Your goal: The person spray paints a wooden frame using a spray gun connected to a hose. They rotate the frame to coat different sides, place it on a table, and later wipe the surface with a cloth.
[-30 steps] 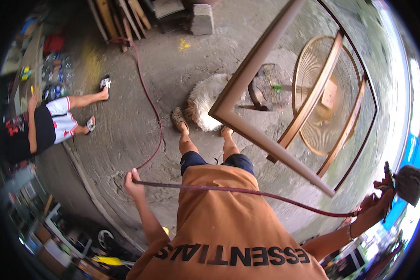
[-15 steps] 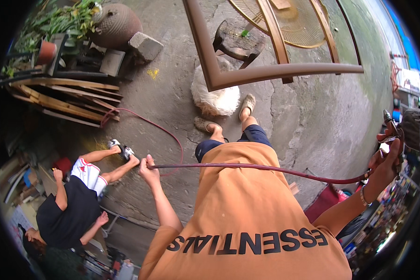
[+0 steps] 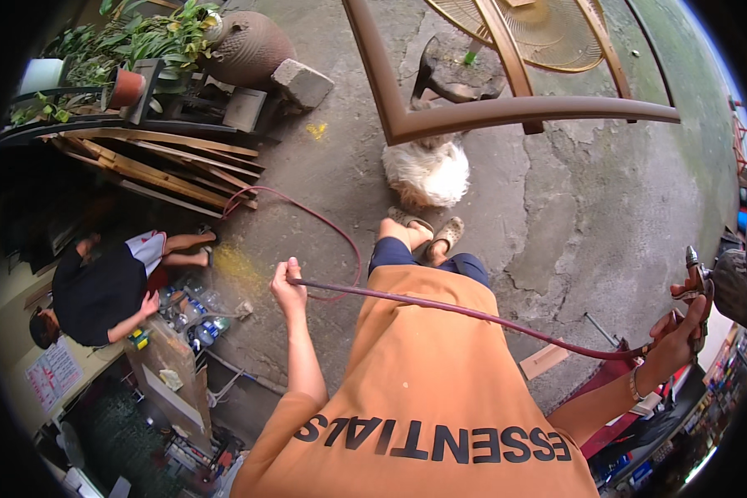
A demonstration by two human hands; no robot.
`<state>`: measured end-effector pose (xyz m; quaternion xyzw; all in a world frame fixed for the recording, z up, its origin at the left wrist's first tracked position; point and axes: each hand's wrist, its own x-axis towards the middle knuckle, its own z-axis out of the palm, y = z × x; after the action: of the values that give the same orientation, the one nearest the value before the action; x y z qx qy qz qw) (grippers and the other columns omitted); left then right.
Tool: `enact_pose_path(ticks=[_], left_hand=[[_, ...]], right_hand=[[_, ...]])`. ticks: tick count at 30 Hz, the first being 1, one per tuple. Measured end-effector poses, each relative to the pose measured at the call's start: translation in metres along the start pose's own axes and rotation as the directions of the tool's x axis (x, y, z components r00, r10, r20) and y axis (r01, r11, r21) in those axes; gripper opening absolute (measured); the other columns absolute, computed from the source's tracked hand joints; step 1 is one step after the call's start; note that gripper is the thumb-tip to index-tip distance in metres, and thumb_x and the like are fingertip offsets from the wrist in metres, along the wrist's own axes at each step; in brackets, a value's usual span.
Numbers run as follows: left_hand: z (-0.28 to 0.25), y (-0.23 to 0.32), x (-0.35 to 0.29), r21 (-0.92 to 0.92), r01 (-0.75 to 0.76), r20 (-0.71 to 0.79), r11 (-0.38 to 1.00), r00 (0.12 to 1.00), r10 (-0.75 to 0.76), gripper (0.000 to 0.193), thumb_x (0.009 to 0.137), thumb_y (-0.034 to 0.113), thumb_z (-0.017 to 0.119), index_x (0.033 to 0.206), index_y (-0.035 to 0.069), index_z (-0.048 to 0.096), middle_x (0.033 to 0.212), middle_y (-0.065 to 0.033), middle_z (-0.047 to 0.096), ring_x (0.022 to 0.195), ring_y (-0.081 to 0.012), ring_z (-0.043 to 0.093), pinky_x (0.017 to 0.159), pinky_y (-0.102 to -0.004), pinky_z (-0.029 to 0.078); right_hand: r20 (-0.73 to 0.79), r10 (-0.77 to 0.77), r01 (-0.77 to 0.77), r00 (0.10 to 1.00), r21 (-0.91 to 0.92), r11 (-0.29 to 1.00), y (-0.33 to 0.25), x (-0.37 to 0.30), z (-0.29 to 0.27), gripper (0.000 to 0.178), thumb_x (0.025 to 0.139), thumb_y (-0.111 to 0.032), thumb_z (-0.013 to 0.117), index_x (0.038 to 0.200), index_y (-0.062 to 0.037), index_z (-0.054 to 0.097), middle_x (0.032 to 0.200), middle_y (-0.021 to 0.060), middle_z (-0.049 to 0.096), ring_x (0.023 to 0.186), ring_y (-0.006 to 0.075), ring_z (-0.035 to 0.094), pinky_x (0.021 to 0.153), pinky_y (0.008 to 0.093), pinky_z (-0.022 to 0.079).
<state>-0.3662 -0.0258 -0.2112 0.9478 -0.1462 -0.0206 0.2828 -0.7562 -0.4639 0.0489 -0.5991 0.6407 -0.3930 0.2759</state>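
Note:
My left hand [image 3: 289, 286] is closed around a dark red hose [image 3: 440, 300] in front of my body. From there the hose runs across my orange shirt to a metal spray gun [image 3: 694, 274] at the far right. My right hand [image 3: 679, 332] grips the spray gun by its handle, its nozzle pointing away from me. A dark cup [image 3: 732, 278] sits beside the gun. Ahead of me stands a brown frame [image 3: 548, 110] with wooden slats [image 3: 506, 50] across it. On the left, the rest of the hose loops over the floor.
A white furry dog [image 3: 427, 173] lies just beyond my feet, under the frame's corner. A dark stool [image 3: 461, 70] and a round golden fan-like disc [image 3: 548, 33] stand behind it. Left are stacked wooden pieces [image 3: 158, 166], a concrete block [image 3: 303, 83], plants, and a person in black [image 3: 100, 290].
My view has swung so the scene sits further right. My feet have stepped closer together. The other person has moved away leftward and bends by a table. Both my hands keep their holds.

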Motion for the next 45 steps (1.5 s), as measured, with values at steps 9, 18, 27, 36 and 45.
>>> enact_pose_path(ticks=[9,18,27,36,45], left_hand=[[0.014,-0.002,0.057,-0.088,-0.065,0.037,0.994,0.997,0.069,0.038,0.095,0.03,0.06,0.071,0.001,0.056,0.058,-0.0121,0.057,0.05,-0.0258,0.054,0.05,-0.0369,0.042],[0.021,-0.028,0.241,-0.098,-0.18,0.211,0.979,0.957,0.197,0.04,0.097,0.031,0.058,0.07,0.001,0.056,0.053,-0.0065,0.048,0.051,-0.0122,0.043,0.048,-0.0328,0.036],[0.041,0.006,0.331,-0.183,-0.277,0.234,0.943,0.92,0.315,0.043,0.1,0.034,0.052,0.073,0.001,0.056,0.058,-0.0058,0.054,0.051,-0.0128,0.045,0.05,-0.03,0.037],[0.022,0.053,0.336,-0.339,-0.226,-0.054,0.913,0.974,0.22,0.049,0.101,0.038,0.048,0.069,0.002,0.052,0.06,-0.0013,0.052,0.058,-0.0109,0.046,0.058,-0.0278,0.038],[0.015,0.092,0.438,-0.447,-0.258,-0.171,0.856,0.965,0.201,0.045,0.102,0.032,0.048,0.068,0.003,0.052,0.064,-0.0022,0.054,0.064,-0.0109,0.049,0.065,-0.0261,0.039]], right_hand=[[-0.081,0.074,-0.077,0.994,-0.039,0.996,-0.013,-0.038,0.013,0.042,0.101,-0.041,0.046,0.115,-0.0042,0.059,0.094,0.0052,0.067,0.038,0.0035,0.038,0.035,0.0192,0.024],[-0.217,0.129,-0.125,0.968,0.032,0.992,-0.083,-0.108,0.079,0.047,0.103,-0.037,0.041,0.126,0.0015,0.055,0.093,0.0096,0.067,0.039,0.0034,0.042,0.035,0.0173,0.03],[-0.395,0.186,-0.199,0.9,0.009,0.98,-0.114,-0.161,0.091,0.05,0.102,-0.039,0.043,0.125,0.0055,0.051,0.094,0.0152,0.067,0.037,0.004,0.041,0.032,0.015,0.031],[-0.401,0.178,-0.19,0.899,0.008,0.982,-0.127,-0.102,0.093,0.047,0.104,-0.039,0.04,0.127,-0.0028,0.056,0.095,0.0062,0.068,0.041,0.0029,0.038,0.037,0.0169,0.028],[-0.496,0.055,-0.113,0.867,-0.087,0.99,-0.196,-0.027,0.149,0.046,0.102,-0.042,0.044,0.13,-0.0068,0.056,0.093,0.0023,0.065,0.043,0.0007,0.032,0.037,0.0171,0.024]])
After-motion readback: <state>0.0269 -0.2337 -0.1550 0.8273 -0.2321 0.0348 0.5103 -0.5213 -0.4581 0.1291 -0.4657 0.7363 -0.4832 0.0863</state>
